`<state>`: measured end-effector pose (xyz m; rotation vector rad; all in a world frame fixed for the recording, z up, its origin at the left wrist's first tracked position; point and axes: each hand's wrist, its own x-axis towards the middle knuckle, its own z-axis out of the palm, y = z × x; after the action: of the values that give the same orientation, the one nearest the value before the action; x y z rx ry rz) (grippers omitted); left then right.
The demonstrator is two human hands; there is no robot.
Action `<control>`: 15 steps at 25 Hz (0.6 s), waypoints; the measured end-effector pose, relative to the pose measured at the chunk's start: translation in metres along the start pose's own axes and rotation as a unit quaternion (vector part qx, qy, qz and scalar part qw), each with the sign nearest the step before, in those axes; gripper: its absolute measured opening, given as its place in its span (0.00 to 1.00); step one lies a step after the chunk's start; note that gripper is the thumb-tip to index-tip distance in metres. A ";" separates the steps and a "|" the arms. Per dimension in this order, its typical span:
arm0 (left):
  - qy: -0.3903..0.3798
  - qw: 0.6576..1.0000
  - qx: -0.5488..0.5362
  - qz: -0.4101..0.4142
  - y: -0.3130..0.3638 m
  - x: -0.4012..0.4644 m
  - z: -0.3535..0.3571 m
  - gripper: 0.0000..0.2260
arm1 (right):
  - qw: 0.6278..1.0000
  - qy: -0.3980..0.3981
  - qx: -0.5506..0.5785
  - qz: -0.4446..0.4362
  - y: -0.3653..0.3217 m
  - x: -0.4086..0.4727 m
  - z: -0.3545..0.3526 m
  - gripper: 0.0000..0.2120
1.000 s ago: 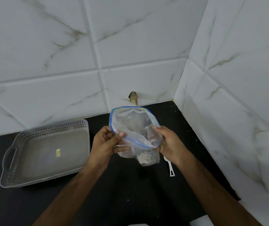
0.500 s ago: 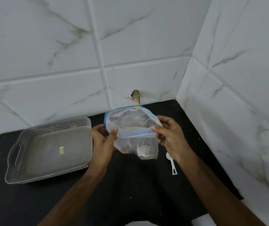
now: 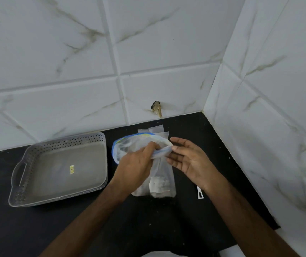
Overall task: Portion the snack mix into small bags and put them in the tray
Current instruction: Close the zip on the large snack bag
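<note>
Our left hand grips the bag at its blue rim, snack mix low inside, standing on the counter. Our right hand is open beside the rim. We judge we are opening it; next, scooping calls for the spoon. The tray holds no bags.

Translucent, crinkled plastic zip bag; perforated grey plastic tray; matt black speckled countertop; glossy veined marble-look wall tiles.
</note>
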<state>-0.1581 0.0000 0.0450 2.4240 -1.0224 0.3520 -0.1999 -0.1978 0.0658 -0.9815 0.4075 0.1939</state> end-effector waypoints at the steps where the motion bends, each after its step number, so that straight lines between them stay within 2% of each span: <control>1: 0.000 0.999 0.046 0.015 -0.003 0.000 -0.001 0.09 | 0.999 -0.019 -0.032 -0.008 0.001 -0.001 -0.004 0.18; 3: -0.003 0.993 0.112 0.038 -0.008 0.000 -0.001 0.08 | 0.985 -0.042 -0.159 -0.056 0.004 -0.001 -0.007 0.23; 4: -0.024 0.994 0.102 0.033 -0.007 0.001 -0.002 0.08 | 0.967 -0.039 -0.233 -0.096 0.005 0.000 -0.006 0.24; 6: -0.081 0.996 0.019 -0.017 -0.001 0.004 -0.006 0.13 | 0.921 -0.025 -0.346 -0.178 0.007 0.001 -0.003 0.22; 7: -0.086 0.996 -0.016 -0.028 0.001 0.005 -0.008 0.15 | 0.896 -0.020 -0.391 -0.211 0.007 0.002 -0.002 0.21; 8: -0.059 0.998 -0.030 -0.022 0.002 0.004 -0.011 0.16 | 0.868 -0.014 -0.434 -0.243 0.007 0.003 -0.002 0.19; 10: 0.022 1.000 -0.017 0.012 0.002 0.001 -0.016 0.17 | 0.821 -0.004 -0.491 -0.292 0.005 0.006 -0.003 0.16; 11: 0.042 0.998 0.002 0.038 -0.001 0.001 -0.018 0.17 | 0.810 -0.007 -0.503 -0.302 0.003 0.007 -0.003 0.14; 13: 0.015 0.995 0.041 0.089 -0.010 0.000 -0.021 0.22 | 0.779 -0.026 -0.540 -0.316 -0.002 0.008 -0.002 0.10; 15: -0.024 0.990 0.070 0.117 -0.015 0.000 -0.022 0.34 | 0.732 -0.052 -0.592 -0.332 -0.011 0.010 -0.003 0.05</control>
<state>-0.1483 0.0206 0.0587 2.4488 -1.3502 0.4603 -0.1878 -0.2065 0.0680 -2.3102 -0.2846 -0.1971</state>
